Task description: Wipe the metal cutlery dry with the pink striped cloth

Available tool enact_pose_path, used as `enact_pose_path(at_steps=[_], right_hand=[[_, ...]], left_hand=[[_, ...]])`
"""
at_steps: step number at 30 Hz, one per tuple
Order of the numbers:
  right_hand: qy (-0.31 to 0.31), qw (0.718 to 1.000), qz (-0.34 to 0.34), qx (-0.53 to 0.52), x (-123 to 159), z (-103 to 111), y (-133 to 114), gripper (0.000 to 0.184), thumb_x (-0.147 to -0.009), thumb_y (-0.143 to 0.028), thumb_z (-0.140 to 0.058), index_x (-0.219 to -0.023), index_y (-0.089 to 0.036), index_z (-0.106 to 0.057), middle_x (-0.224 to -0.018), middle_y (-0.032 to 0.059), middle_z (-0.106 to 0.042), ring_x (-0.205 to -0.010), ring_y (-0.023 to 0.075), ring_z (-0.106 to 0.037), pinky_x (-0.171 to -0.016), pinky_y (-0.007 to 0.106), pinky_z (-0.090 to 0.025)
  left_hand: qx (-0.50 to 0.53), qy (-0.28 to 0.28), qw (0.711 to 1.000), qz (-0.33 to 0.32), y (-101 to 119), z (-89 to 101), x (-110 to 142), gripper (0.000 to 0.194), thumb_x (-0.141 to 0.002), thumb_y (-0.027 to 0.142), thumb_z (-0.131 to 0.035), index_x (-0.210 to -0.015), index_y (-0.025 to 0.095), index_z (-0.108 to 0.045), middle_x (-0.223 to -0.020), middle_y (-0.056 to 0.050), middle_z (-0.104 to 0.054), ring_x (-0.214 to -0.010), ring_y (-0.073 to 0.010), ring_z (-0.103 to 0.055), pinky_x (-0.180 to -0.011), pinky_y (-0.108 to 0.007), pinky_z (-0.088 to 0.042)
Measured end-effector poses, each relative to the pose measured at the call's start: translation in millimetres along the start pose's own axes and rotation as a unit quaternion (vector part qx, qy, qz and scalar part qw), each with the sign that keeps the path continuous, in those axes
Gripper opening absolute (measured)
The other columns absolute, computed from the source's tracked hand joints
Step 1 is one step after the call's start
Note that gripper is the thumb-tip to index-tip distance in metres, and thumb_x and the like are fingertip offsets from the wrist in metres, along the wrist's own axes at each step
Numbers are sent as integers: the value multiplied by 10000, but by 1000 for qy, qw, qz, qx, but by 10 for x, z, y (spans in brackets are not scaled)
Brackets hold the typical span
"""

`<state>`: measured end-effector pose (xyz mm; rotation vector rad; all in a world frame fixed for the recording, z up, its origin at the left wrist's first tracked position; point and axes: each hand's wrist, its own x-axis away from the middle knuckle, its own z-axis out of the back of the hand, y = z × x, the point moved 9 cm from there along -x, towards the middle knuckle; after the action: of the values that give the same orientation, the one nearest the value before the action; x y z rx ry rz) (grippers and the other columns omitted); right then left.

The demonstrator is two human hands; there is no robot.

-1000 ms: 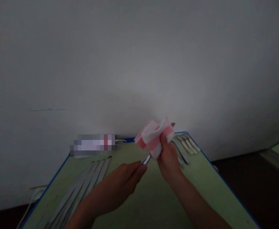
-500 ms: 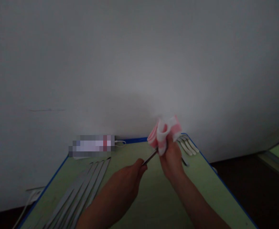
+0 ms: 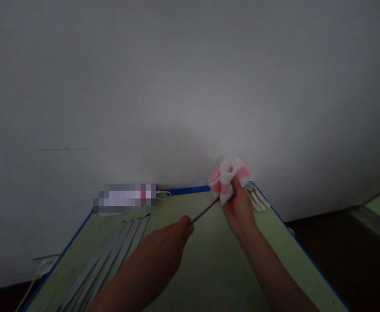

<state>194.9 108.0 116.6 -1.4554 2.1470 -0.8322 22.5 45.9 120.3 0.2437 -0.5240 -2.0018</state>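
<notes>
My left hand (image 3: 173,240) is closed around the near end of a slim metal utensil (image 3: 204,211), held above the green table (image 3: 209,277). My right hand (image 3: 238,208) grips a bunched pink-and-white striped cloth (image 3: 228,178) wrapped round the utensil's far end, which is hidden inside the cloth. Both hands are raised near the table's far edge.
Several long metal utensils (image 3: 118,251) lie side by side on the left of the table. More cutlery with pale handles (image 3: 258,197) lies at the far right corner. A blurred-out object (image 3: 125,197) with a white cable sits at the far edge against the white wall.
The cloth in my right hand has slid away along the utensil toward its far end, baring more of the shaft. My left hand has drawn back slightly.
</notes>
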Motion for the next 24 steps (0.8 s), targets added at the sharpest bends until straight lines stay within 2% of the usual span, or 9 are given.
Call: enact_pose_path(at_steps=[3, 7, 13, 16, 20, 24], right_hand=[[12, 999, -15, -35, -72, 60, -126, 93, -786, -260, -550, -812, -198, -614, -701, -55, -640, -573, 91, -543, -595, 237, -456], [7, 999, 1, -49, -31, 16, -169, 107, -802, -237, -510, -765, -214, -608, -632, -68, -602, -555, 91, -529, -612, 242, -464], [-8, 999, 15, -36, 111, -120, -4, 184, -824, -344, -514, -887, -221, -636, -892, -18, -671, -783, 107, -589, -723, 248, -472], [-22, 1000, 18, -7, 158, -140, 88, 267, -826, -424, -498, -912, -216, -641, -943, 8, -678, -900, 130, -591, -789, 270, -466], [-62, 998, -4, 11, 230, -235, 177, 321, -811, -446, -514, -1002, -219, -635, -975, 20, -682, -908, 144, -600, -837, 297, -454], [-69, 997, -17, 2, 289, -274, 183, 310, -804, -396, -537, -1041, -219, -626, -1016, 25, -678, -936, 153, -595, -848, 299, -451]], left_hand=[[19, 15, 1000, -2, 12, 98, 34, 354, -948, 420, -241, -904, 228, -535, -824, -36, -649, -757, -205, -613, -724, -327, -431], [30, 23, 999, 6, 1, 164, 12, 377, -943, 452, -238, -847, 229, -526, -826, -27, -638, -766, -206, -593, -712, -330, -400], [25, 40, 998, 28, -62, 225, -13, 325, -936, 454, -265, -860, 234, -492, -806, -14, -632, -736, -204, -591, -679, -323, -378], [30, 43, 998, 33, -66, 230, -3, 318, -931, 463, -275, -846, 232, -476, -751, -3, -619, -675, -189, -578, -658, -311, -377], [46, 30, 998, 24, -39, 195, -2, 333, -936, 467, -258, -842, 231, -473, -749, -3, -617, -674, -187, -571, -656, -311, -375], [51, 17, 999, 4, 3, 158, -18, 362, -943, 455, -242, -830, 226, -498, -783, -17, -625, -737, -196, -573, -699, -323, -377]])
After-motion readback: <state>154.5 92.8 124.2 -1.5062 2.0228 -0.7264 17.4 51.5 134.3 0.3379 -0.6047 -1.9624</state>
